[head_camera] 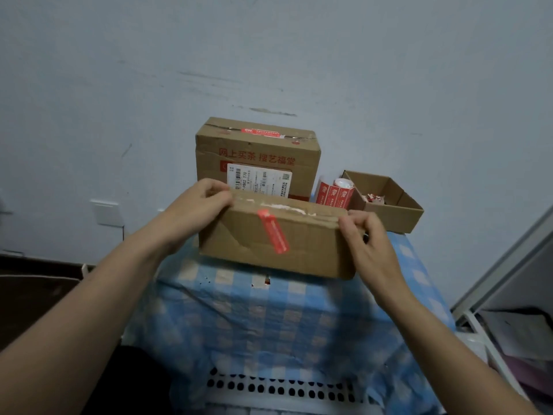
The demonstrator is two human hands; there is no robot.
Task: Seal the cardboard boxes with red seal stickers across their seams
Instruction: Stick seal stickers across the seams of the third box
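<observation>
A flat brown cardboard box (311, 250) sits near me on the blue checked cloth. A red seal sticker (273, 232) runs from its top edge down its front face. My left hand (200, 202) grips the box's top left corner. My right hand (365, 235) holds its top right corner. Behind it stands a taller box (257, 151) with red print, a white shipping label and a red sticker (260, 133) over its top seam.
A strip of red seal stickers (332, 194) and a roll lean beside an open cardboard tray (401, 214) of paper scraps at the back right. The cloth (269, 319) covers a white perforated crate. A grey wall stands behind; shelving is at the right.
</observation>
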